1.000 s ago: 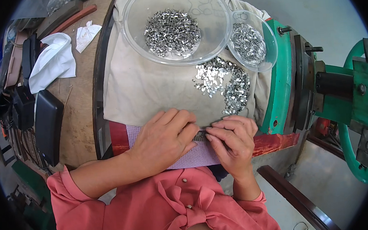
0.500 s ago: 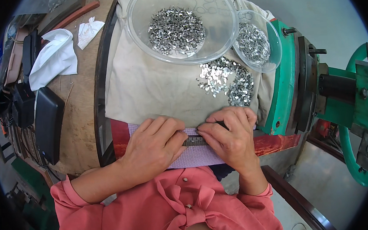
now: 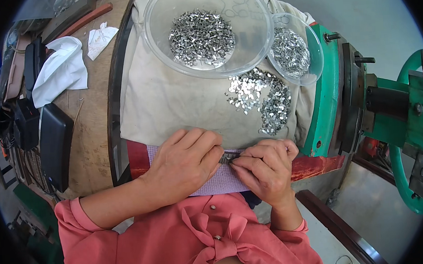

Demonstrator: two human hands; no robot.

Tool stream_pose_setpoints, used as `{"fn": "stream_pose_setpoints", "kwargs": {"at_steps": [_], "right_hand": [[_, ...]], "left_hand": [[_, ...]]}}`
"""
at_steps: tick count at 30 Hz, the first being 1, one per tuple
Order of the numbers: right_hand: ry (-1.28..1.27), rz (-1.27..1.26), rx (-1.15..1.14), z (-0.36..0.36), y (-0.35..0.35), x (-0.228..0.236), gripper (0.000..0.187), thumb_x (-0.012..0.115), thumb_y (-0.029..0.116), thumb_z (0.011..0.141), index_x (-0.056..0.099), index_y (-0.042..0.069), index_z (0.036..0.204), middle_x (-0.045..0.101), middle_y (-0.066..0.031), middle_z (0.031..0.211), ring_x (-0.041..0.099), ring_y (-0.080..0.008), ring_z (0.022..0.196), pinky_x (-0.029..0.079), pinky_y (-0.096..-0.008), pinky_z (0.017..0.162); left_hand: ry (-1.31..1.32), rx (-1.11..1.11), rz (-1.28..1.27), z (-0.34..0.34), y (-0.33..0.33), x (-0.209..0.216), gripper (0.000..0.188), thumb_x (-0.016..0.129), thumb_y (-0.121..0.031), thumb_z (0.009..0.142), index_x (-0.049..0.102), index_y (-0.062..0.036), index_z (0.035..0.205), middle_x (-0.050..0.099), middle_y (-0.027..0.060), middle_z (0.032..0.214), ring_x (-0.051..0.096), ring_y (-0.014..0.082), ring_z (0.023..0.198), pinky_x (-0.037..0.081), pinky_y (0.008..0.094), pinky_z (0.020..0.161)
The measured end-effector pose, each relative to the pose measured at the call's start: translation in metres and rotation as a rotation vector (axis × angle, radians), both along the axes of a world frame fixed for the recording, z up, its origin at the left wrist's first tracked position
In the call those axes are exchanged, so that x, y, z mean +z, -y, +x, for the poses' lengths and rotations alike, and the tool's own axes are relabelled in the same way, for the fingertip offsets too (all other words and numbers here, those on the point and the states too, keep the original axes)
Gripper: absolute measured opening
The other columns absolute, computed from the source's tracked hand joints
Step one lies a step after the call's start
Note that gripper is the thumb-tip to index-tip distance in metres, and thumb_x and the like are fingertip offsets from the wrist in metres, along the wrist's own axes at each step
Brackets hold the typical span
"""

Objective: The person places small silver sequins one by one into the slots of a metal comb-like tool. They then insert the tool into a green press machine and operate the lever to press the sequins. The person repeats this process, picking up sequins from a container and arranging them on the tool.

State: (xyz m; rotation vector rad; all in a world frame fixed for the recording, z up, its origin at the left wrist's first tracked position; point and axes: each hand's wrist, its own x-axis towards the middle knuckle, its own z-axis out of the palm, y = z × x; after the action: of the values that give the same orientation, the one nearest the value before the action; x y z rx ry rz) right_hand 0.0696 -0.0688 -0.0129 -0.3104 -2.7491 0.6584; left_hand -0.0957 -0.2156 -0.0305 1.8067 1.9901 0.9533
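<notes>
A narrow dark metal strip (image 3: 227,157) with close cross notches lies over the lilac checked cloth (image 3: 219,181), mostly covered by my fingers. My left hand (image 3: 186,162) is closed around its left part, knuckles up. At its right end, my right hand (image 3: 267,167) is closed in a pinch, thumb and forefinger meeting at the strip. Whether a small piece sits between those fingertips is hidden. Beyond my hands, small shiny metal pieces (image 3: 274,110) lie in a loose pile on the beige cloth (image 3: 171,112).
A large clear bowl (image 3: 250,57) of small metal parts stands at the far side, beside a smaller clear tub (image 3: 317,60) of slim metal pieces. A green machine frame (image 3: 317,125) borders the right. Leftward, a wooden table (image 3: 92,120) holds a black case (image 3: 57,146) and white tissue (image 3: 64,68).
My left hand has slid right along the strip, so less of it shows between my hands. My right hand has come slightly nearer to me, its fingers still pinched.
</notes>
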Motion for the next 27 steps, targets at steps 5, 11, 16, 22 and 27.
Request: {"fn": "stream_pose_setpoints", "kwargs": {"at_steps": [5,11,16,22,27], "right_hand": [[-0.021,0.018,-0.063,-0.007,-0.015,0.002,0.02,0.084,0.016,0.069,0.075,0.016,0.087,0.066,0.004,0.092,0.059,-0.0176,0.09,0.033,-0.0364,0.088],[-0.042,0.181,-0.187,-0.034,-0.034,-0.006,0.016,0.082,0.015,0.076,0.075,0.015,0.09,0.065,0.0029,0.092,0.059,-0.0196,0.09,0.034,-0.0372,0.088],[-0.038,0.24,-0.196,-0.045,-0.026,-0.009,0.015,0.082,0.017,0.076,0.073,0.015,0.088,0.065,0.0035,0.094,0.059,-0.0194,0.092,0.034,-0.0376,0.089],[-0.042,0.214,-0.259,-0.041,-0.025,-0.012,0.015,0.082,0.016,0.075,0.073,0.014,0.087,0.066,0.0023,0.097,0.058,-0.02,0.094,0.033,-0.0384,0.091],[-0.06,0.199,-0.266,-0.04,-0.023,-0.013,0.016,0.083,0.014,0.072,0.072,0.014,0.085,0.067,0.0009,0.1,0.059,-0.0214,0.096,0.033,-0.0385,0.091]], "left_hand": [[0.018,0.002,-0.031,0.0,0.001,0.003,0.029,0.079,-0.016,0.072,0.066,-0.0058,0.096,0.059,0.0055,0.102,0.058,0.0251,0.093,0.045,0.0373,0.078],[0.067,-0.012,-0.085,-0.004,-0.003,0.011,0.03,0.08,-0.016,0.072,0.065,-0.0072,0.097,0.06,0.0056,0.102,0.058,0.0256,0.094,0.046,0.0382,0.079],[0.065,-0.031,-0.107,-0.001,-0.01,0.013,0.028,0.079,-0.017,0.073,0.065,-0.008,0.095,0.06,0.0039,0.1,0.057,0.0243,0.094,0.045,0.0372,0.079],[0.034,-0.039,-0.076,0.007,-0.014,0.004,0.02,0.077,-0.018,0.077,0.065,-0.0093,0.09,0.06,0.0018,0.098,0.056,0.0226,0.092,0.044,0.0358,0.079],[0.019,-0.032,0.008,0.011,-0.017,-0.001,0.008,0.064,-0.016,0.079,0.061,-0.0088,0.082,0.056,0.0028,0.089,0.055,0.0207,0.089,0.045,0.0346,0.077]]}}
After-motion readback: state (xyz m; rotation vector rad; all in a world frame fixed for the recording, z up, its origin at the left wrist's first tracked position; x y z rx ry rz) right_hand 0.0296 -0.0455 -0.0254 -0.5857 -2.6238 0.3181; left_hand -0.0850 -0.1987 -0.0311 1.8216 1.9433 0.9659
